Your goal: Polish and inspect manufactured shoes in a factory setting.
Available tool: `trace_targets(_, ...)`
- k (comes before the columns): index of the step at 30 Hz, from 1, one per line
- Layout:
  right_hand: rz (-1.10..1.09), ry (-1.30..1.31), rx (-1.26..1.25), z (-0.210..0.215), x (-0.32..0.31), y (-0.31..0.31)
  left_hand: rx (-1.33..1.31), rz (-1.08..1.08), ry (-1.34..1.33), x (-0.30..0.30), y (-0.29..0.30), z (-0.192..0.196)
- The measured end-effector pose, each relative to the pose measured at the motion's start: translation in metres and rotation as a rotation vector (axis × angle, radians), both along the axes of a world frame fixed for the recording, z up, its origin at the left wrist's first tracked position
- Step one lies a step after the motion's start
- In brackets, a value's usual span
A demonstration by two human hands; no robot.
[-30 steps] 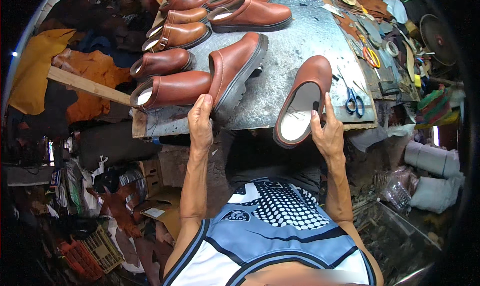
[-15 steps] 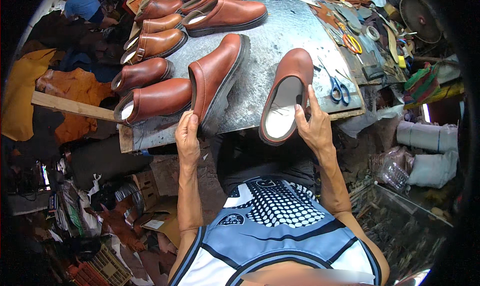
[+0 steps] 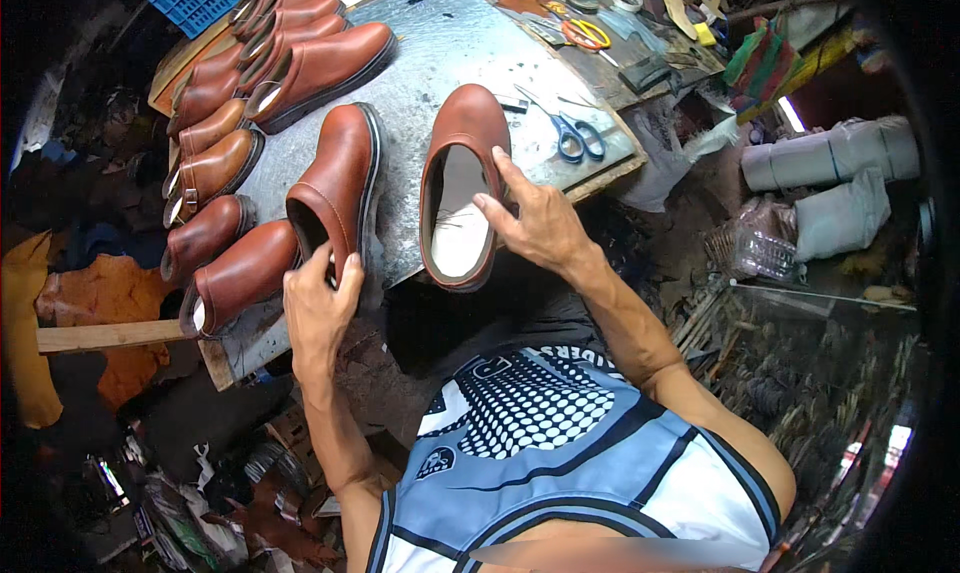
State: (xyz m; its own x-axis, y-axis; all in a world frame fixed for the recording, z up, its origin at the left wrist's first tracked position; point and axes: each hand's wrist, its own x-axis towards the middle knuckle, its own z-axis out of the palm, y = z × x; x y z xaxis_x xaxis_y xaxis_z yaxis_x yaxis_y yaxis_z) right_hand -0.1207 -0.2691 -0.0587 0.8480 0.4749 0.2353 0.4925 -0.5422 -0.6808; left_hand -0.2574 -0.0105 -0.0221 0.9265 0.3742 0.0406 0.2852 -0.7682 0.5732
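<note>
Gripping the heel of one brown clog [image 3: 338,188], the left hand [image 3: 318,308] seems closed; right hand [image 3: 535,223] fingers pinch another clog [image 3: 462,183]; keep both soles flat on the metal bench [image 3: 430,63].

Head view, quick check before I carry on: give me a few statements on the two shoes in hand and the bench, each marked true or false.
1. The left hand grips the heel end of a brown shoe. True.
2. The right hand holds a shoe with a pale insole. True.
3. Blue-handled scissors lie in the right hand. False: they lie on the metal bench top, beyond that hand.
4. The bench holds only these two shoes. False: a row of brown shoes lines its left edge.
</note>
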Motion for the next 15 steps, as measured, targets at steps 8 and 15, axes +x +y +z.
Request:
trace_targets(8,-0.14,-0.209,-0.291,-0.033,0.117,-0.019,-0.231,0.089,-0.013,0.083,0.014,-0.023)
trace_targets(15,0.097,-0.406,-0.604,-0.039,0.171,0.005,-1.309,0.285,-0.637,0.096,0.049,-0.053)
